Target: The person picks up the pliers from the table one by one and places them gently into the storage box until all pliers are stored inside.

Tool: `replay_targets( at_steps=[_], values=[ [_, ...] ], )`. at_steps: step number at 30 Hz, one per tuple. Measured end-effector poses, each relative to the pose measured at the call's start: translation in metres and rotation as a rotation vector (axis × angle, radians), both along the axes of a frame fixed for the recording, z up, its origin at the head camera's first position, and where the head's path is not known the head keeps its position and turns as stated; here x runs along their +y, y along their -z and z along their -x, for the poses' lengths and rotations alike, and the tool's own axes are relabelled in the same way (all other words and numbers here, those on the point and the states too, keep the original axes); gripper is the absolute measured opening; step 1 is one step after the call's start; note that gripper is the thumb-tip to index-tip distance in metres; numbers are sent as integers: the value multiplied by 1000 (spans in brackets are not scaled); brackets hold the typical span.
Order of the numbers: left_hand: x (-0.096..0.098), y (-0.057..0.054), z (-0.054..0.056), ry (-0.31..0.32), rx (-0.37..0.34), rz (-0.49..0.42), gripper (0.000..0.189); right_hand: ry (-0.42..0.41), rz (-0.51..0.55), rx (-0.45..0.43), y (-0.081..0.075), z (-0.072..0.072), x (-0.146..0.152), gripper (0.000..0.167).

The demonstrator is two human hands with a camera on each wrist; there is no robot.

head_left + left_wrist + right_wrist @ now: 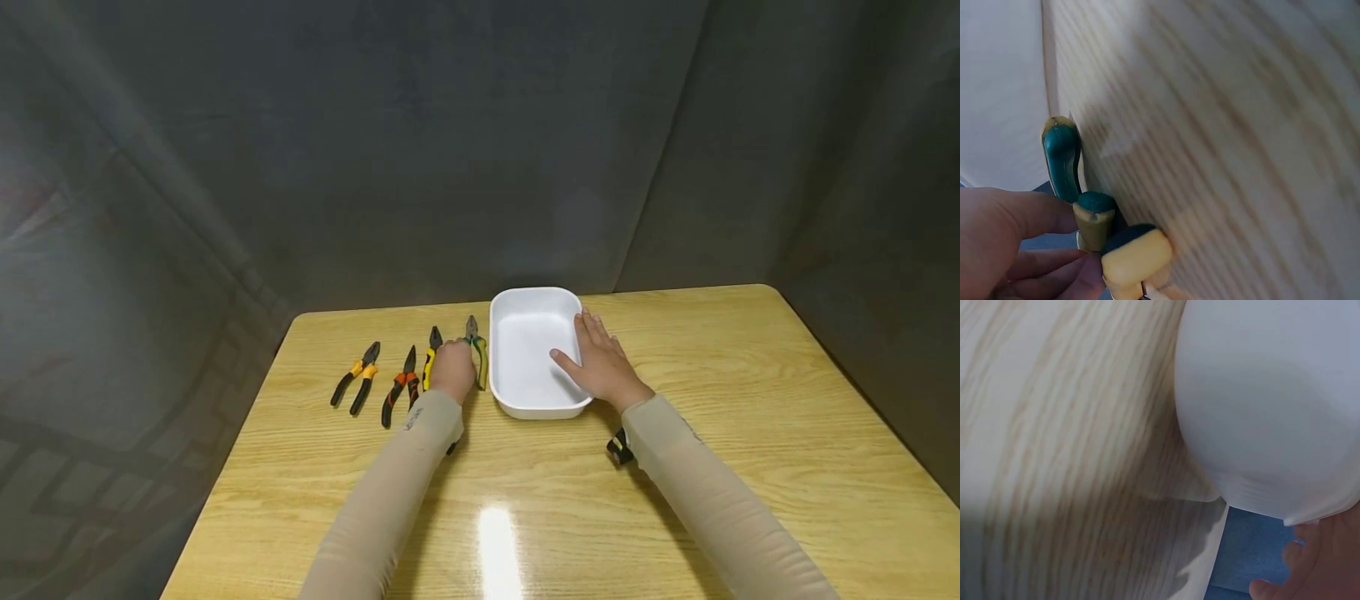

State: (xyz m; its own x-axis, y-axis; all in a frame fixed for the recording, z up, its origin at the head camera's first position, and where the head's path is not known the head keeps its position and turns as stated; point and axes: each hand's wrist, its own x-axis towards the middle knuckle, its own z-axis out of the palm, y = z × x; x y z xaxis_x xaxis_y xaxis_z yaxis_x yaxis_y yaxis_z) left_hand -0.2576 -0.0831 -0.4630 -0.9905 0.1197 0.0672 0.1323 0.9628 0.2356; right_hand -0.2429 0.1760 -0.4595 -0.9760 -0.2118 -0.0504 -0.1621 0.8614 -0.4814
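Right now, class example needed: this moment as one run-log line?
Left hand: pinching green-handled pliers | right hand: spread at white tray | three other pliers: on table

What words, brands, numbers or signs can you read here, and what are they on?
None can be read for certain.
Left sleeve: small dark lettering near the cuff, too small and blurred to read.
Right sleeve: a faint dark mark, too small to read.
Pliers and tray: no text that I can make out.
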Motion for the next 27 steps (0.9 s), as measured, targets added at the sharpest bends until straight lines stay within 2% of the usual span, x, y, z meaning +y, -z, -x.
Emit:
replay_targets(
  at_steps=[5,12,21,27],
  values=[
    [3,2,2,-26,4,50,17,1,7,0,0,-1,1,92],
    [6,5,6,-63,-23,66,16,5,8,6,0,-1,-1,91],
    [9,7,10,-58,-42,160,18,11,5,7,-2,-3,-2,91],
    [13,6,11,-87,-71,192,24,10,12,11,-1,-4,-1,91]
  ],
)
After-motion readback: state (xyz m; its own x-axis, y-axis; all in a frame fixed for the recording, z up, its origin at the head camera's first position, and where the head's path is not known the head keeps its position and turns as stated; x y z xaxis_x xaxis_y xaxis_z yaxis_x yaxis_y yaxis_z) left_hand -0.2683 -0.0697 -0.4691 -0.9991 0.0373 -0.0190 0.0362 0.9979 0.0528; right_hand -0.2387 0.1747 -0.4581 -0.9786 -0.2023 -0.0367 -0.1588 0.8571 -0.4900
